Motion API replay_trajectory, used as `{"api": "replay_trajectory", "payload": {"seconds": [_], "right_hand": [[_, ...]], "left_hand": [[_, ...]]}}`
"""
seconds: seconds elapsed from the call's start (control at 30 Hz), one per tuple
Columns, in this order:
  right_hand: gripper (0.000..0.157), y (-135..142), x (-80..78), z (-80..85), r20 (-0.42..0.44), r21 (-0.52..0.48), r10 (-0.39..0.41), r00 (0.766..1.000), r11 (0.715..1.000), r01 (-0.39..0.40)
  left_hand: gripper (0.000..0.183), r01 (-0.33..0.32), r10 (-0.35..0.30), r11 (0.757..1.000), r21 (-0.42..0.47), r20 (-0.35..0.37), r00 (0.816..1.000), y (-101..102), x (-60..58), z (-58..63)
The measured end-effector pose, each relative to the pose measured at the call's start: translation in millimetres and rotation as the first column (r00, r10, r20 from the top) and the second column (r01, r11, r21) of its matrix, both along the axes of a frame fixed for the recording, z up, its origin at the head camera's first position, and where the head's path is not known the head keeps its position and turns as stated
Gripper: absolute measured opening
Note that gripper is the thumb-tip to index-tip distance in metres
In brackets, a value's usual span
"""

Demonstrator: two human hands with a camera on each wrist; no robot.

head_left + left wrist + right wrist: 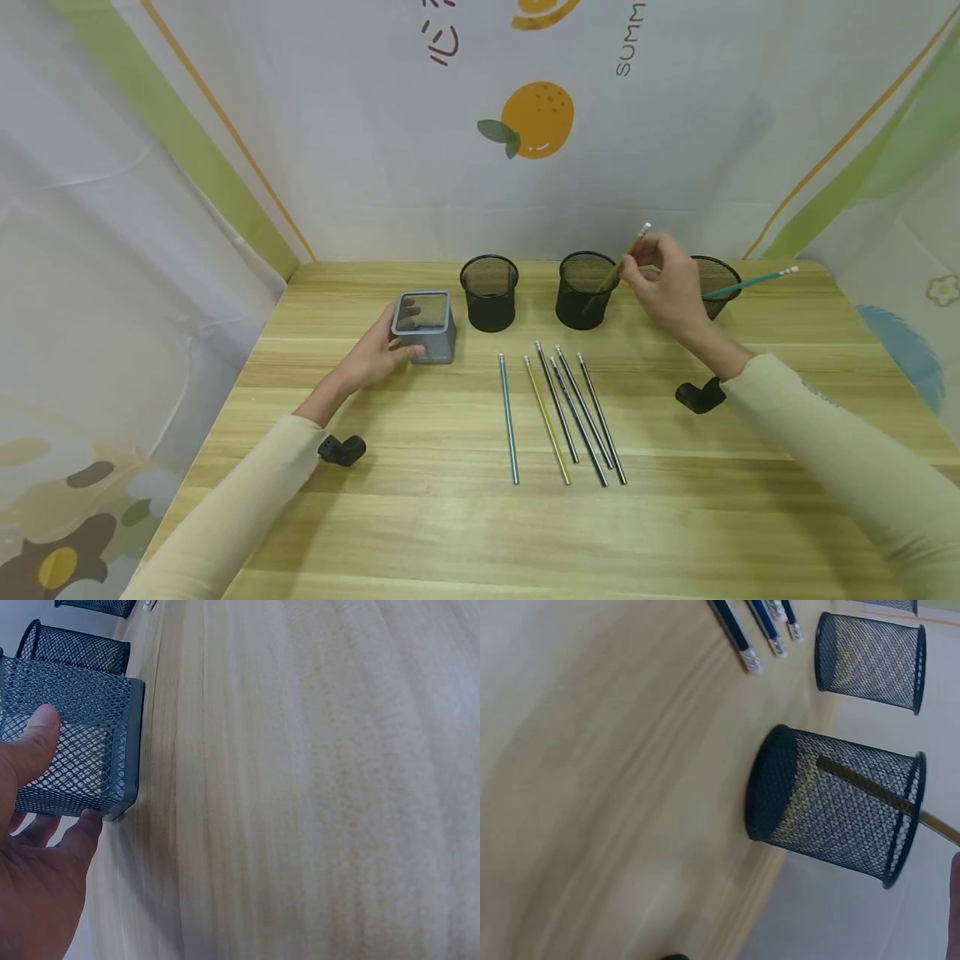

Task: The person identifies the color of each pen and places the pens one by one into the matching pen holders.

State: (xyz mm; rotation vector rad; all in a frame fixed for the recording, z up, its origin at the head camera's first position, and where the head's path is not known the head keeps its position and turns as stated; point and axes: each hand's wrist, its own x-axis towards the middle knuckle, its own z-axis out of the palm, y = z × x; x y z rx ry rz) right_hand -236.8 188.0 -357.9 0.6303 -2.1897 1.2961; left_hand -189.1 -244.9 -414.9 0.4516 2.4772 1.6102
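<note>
And here's the right hand [667,279], fingertips and thumb pinched together on a yellow pencil [611,277], white eraser end up! The pencil slants down to that hand's left, its lower end inside a round black cup [581,308]; from the right wrist, it shows through the mesh, short of the base.

Over to the left hand [378,348], clamped round a corner of the square grey holder [431,346], thumb on the near wall, fingers on the side wall. Just beyond that hand and to its right stands a second black cup [491,312].

Look behind the right hand: a third black cup [718,275], partly hidden, a teal pencil [753,282] leaning out to the right. And between the two hands, nearer the person, loose pencils lie on the surface [412,533]: a second teal one [508,417] closest to the left hand, another yellow one [547,419] next, then four dark pencils [591,408].
</note>
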Motion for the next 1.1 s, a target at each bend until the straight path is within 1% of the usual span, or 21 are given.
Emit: {"api": "replay_trajectory", "payload": {"seconds": [0.13, 0.27, 0.4, 0.57, 0.73, 0.83, 0.9, 1.03, 1.1], "right_hand": [[0.015, 4.2, 2.0, -7.3, 0.057, 0.025, -0.003, 0.998, 1.0, 0.001], [0.016, 7.4, 4.5, -10.5, 0.113, 0.046, 0.007, 0.994, 0.999, -0.012], [0.021, 10.5, 6.4, -11.5, 0.213, 0.078, 0.005, 0.977, 0.997, -0.022], [0.033, 16.3, 8.8, -9.4, 0.342, 0.13, -0.004, 0.94, 0.991, -0.043], [0.045, 22.4, 9.5, -5.0, 0.412, 0.187, -0.023, 0.911, 0.981, -0.06], [0.052, 25.0, 10.0, -2.4, 0.451, 0.194, -0.037, 0.892, 0.979, -0.058], [0.054, 25.9, 11.1, -1.2, 0.487, 0.189, -0.044, 0.872, 0.98, -0.056], [0.054, 26.5, 14.0, -0.3, 0.557, 0.183, -0.048, 0.829, 0.981, -0.066], [0.054, 27.4, 15.4, -0.7, 0.584, 0.174, -0.031, 0.811, 0.981, -0.088]], "left_hand": [[0.082, 0.0, 0.0, 1.0, 0.005, -0.002, 1.0, 0.2, 0.3, 0.3], [0.081, 0.0, 0.0, 1.0, 0.005, 0.0, 1.0, 0.7, 0.8, 1.1], [0.081, -0.001, 0.001, 1.0, -0.003, 0.003, 1.0, 0.8, 1.3, 1.5], [0.08, -0.004, 0.004, 1.0, -0.005, 0.005, 1.0, 0.9, 1.2, 1.4], [0.08, -0.006, 0.006, 1.0, -0.003, 0.007, 1.0, 1.0, 1.4, 2.0], [0.08, -0.007, 0.007, 1.0, 0.001, 0.008, 1.0, 1.3, 1.7, 2.6], [0.081, -0.006, 0.006, 1.0, 0.001, 0.007, 1.0, 1.5, 1.8, 2.7], [0.08, -0.007, 0.007, 1.0, 0.0, 0.006, 1.0, 1.5, 1.9, 2.4], [0.08, -0.007, 0.007, 1.0, -0.001, 0.004, 1.0, 1.5, 2.0, 2.2]]}}
